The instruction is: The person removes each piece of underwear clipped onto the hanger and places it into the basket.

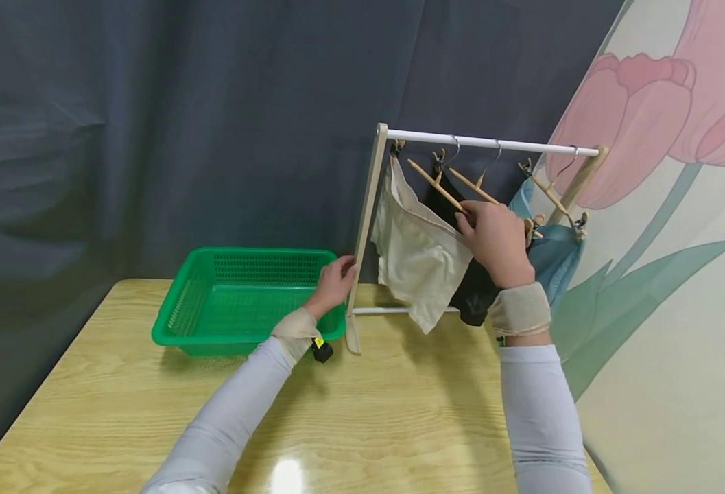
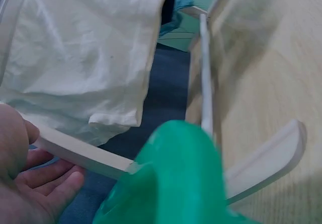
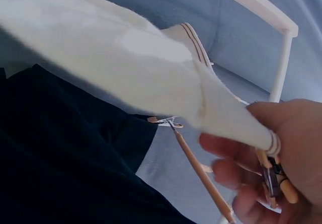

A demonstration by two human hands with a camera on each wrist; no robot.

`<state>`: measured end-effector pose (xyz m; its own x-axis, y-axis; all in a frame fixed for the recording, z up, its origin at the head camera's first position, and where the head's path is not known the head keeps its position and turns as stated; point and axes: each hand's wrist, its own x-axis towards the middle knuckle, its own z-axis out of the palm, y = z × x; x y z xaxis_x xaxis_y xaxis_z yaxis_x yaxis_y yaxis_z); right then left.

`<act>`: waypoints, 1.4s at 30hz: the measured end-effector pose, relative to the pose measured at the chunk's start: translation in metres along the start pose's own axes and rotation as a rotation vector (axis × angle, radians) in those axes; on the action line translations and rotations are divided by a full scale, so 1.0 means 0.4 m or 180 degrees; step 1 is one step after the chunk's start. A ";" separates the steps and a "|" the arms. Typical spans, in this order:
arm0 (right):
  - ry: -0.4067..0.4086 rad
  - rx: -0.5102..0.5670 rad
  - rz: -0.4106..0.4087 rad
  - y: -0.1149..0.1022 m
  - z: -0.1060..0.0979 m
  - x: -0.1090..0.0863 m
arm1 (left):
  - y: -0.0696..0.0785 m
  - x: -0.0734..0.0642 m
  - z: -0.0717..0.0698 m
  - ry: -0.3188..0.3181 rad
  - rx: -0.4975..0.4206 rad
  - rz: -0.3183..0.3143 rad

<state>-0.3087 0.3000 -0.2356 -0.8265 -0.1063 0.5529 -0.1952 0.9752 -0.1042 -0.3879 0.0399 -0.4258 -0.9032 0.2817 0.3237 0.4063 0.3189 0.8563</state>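
On the rack [image 1: 479, 143], the cream garment [image 1: 420, 254] hangs at the left end, its waistband slanting down toward the person from a clip below the rail. The right hand [image 1: 496, 239], in front of the rack, has its thumb and fingers closed on the waistband's near corner and the clip [image 3: 289, 192] there, at the end of the wooden hanger [image 1: 436, 184]. The left hand [image 1: 334, 281] lightly grasps the rack's left post [image 2: 75, 151], thumb on one side and fingers on the other, seemingly to brace it. Farther along the rack come the black garment [image 1: 476, 288], just behind the cream one, and the blue garment [image 1: 556, 254] at the right end. The green basket [image 1: 214, 348] sits just left of the rack on the table [image 1: 399, 405]. The step in hand looks to be working that near clip; whether it is being fastened or undone cannot be told. The next move probably calls for a squeeze on the clip's ends with the corner supported and the rack braced, so the hanger does not swing.
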 end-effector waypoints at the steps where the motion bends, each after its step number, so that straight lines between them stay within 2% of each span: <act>1: 0.0022 0.0008 0.0006 0.001 0.005 0.000 | -0.001 0.002 -0.003 0.0004 -0.0020 -0.0027; 12: 0.0327 0.0215 -0.0170 0.014 0.041 0.002 | -0.012 0.013 -0.010 -0.0099 -0.0046 -0.0089; 20: 0.0466 0.0212 -0.0308 0.018 0.037 -0.003 | -0.017 0.016 -0.012 -0.0124 -0.0047 -0.0021; 30: 0.0592 0.0149 -0.0276 0.005 0.004 -0.013 | -0.012 0.018 -0.026 -0.0243 0.0009 -0.0063; 37: 0.0668 0.0091 -0.0277 -0.018 -0.021 -0.054 | -0.013 0.019 -0.028 -0.0244 0.0016 -0.0108; 42: 0.0733 0.0098 -0.0269 -0.017 -0.014 -0.104 | -0.010 0.023 -0.027 -0.0249 -0.0033 -0.0130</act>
<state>-0.2699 0.2987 -0.2532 -0.6651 -0.1368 0.7341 -0.2774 0.9580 -0.0729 -0.3993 0.0315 -0.4220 -0.9053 0.3386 0.2565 0.3677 0.3223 0.8723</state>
